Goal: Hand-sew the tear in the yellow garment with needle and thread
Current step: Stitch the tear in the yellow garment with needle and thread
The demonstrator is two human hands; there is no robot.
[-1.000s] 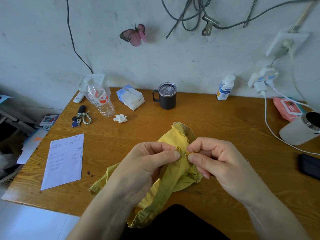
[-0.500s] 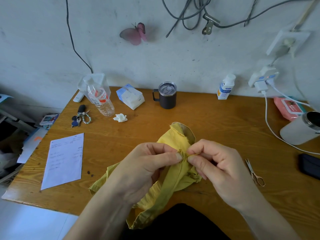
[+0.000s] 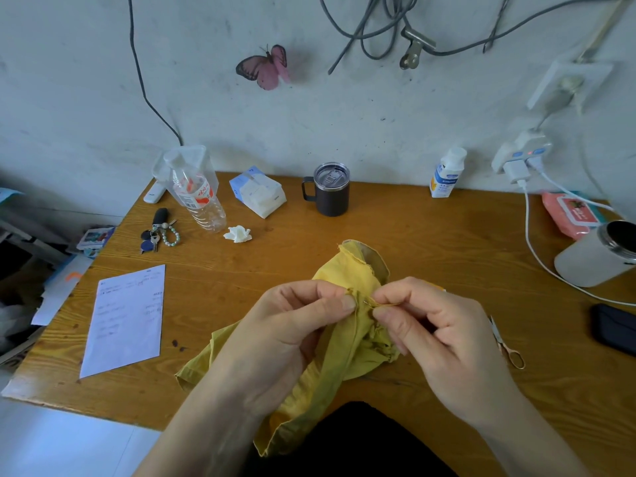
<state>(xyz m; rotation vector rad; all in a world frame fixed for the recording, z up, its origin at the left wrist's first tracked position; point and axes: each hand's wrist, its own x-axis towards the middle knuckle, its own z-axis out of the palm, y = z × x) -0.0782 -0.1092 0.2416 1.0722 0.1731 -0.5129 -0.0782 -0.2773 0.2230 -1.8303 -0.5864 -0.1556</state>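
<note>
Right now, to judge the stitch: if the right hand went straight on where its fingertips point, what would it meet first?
Probably the yellow garment, its fold pinched by the left hand right behind; depth unclear.

The right hand [image 3: 444, 342] has drawn a little to the right, away from the left hand [image 3: 285, 335] it was pressed close against a second ago. A sliver of garment [image 3: 359, 316] now shows between them. A short run of yellow thread [image 3: 387, 305], pinched in its grip, has appeared along the forefinger. The scissors [image 3: 509, 347], hidden before, now lie in sight on the worktop [image 3: 413, 228] just right of that hand.
</note>
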